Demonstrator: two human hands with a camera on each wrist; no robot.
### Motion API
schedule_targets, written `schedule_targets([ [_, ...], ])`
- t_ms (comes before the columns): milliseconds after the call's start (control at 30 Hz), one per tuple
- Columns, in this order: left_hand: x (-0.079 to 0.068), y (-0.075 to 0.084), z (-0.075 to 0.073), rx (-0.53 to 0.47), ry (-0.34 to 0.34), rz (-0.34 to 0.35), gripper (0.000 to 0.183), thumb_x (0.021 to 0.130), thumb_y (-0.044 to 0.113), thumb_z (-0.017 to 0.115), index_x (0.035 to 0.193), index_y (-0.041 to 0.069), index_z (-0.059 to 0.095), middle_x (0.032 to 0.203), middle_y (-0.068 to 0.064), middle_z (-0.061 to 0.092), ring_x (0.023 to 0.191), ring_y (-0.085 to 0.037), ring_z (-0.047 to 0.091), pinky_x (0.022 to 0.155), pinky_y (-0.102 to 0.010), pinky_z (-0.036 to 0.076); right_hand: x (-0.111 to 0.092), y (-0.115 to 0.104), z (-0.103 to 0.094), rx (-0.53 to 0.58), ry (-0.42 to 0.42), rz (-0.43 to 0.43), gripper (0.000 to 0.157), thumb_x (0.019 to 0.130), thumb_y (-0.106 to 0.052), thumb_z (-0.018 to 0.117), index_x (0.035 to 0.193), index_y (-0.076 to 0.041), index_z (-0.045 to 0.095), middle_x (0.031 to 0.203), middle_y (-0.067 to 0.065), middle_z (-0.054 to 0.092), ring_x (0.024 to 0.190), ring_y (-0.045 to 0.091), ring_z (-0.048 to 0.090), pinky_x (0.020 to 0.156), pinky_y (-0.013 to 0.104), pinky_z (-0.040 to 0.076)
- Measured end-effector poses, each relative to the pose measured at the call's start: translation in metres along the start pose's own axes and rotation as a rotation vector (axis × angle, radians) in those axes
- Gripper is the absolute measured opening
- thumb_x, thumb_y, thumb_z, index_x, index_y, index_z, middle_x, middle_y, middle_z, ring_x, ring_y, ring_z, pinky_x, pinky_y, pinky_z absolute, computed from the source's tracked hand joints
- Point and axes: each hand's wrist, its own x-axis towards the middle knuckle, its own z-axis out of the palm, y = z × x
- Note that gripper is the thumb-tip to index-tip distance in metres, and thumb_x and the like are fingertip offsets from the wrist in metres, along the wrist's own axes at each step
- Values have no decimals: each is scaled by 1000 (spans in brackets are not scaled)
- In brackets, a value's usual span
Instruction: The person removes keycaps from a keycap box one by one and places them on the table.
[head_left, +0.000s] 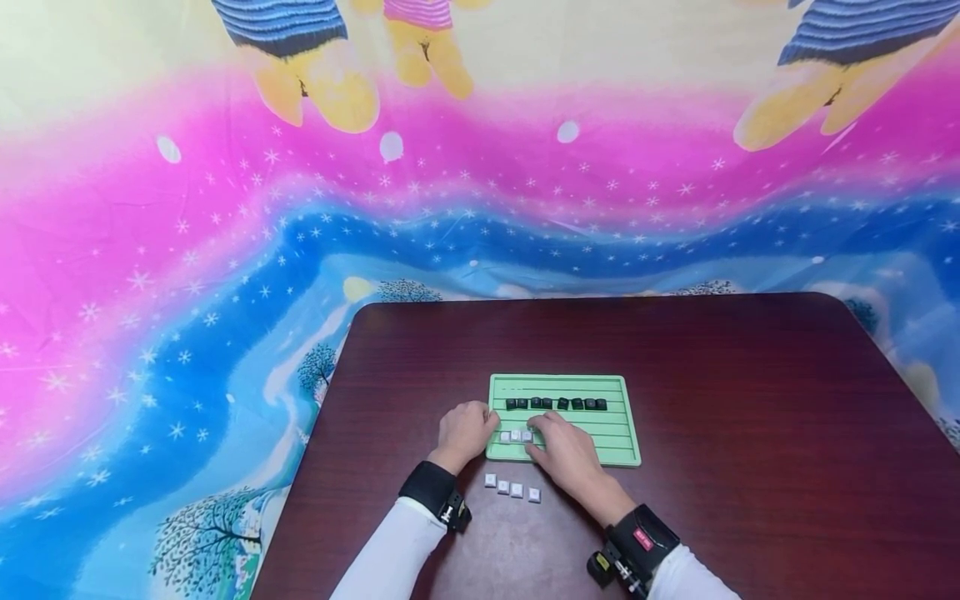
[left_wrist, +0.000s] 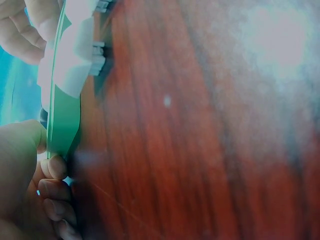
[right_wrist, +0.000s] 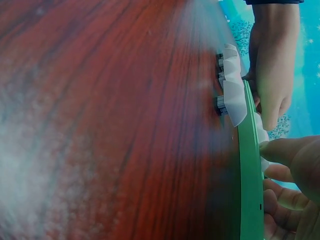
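Note:
A light green ridged tray (head_left: 618, 433) lies on the table. My left hand (head_left: 463, 432) grips its left edge, the thumb at the rim and the fingers curled against the side (left_wrist: 57, 167). Three white keycaps (head_left: 515, 436) sit side by side in a lower row of the tray. My right hand (head_left: 570, 450) reaches over the tray and pinches the rightmost of them between thumb and index finger. In the right wrist view the right thumb (right_wrist: 285, 150) is at a white cap on the tray. A row of black keycaps (head_left: 562, 404) stands higher up on the tray.
Several loose white keycaps (head_left: 517, 490) lie on the dark wooden table (head_left: 750, 433) in front of the tray's near edge. A colourful printed cloth (head_left: 480, 192) hangs behind the table. Both wrists wear black straps with small cameras (head_left: 602, 568).

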Motion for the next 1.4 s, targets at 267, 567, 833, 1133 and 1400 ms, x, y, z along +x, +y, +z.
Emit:
schedule_targets([
  [267,1,-1,1,4,10,7,44,94,30,51,55,21,32,52,8,25,46,-11,27,47,-27,23,1,-1,2,-14,-2,7,31,84,-27,80,110,-14,73,100,1,67,79,17,66,63,35,53],
  [567,-1,0,0,-4,11,10,45,95,29,51,55,20,32,52,8,24,45,-12,25,47,-27,21,2,-1,2,-33,-7,9,27,85,-28,80,108,-15,74,97,1,66,77,16,65,62,34,52],
  [833,-1,0,0,-11,25,20,45,94,27,52,55,20,31,51,8,23,44,-11,24,46,-27,21,2,-1,2,-27,2,1,23,85,-26,80,104,-15,74,99,1,67,80,18,67,66,37,54],
  [1133,0,-1,1,-12,22,18,44,93,27,51,54,20,31,51,8,24,45,-11,25,46,-27,21,2,0,3,-23,-9,6,22,86,-26,79,104,-15,75,99,0,67,80,16,67,66,37,54],
  [1400,-1,-1,0,-21,25,19,44,93,26,51,54,20,31,52,8,23,44,-11,25,46,-27,21,3,0,3,-23,0,-5,21,85,-26,79,103,-15,75,98,0,68,80,16,67,65,36,54],
])
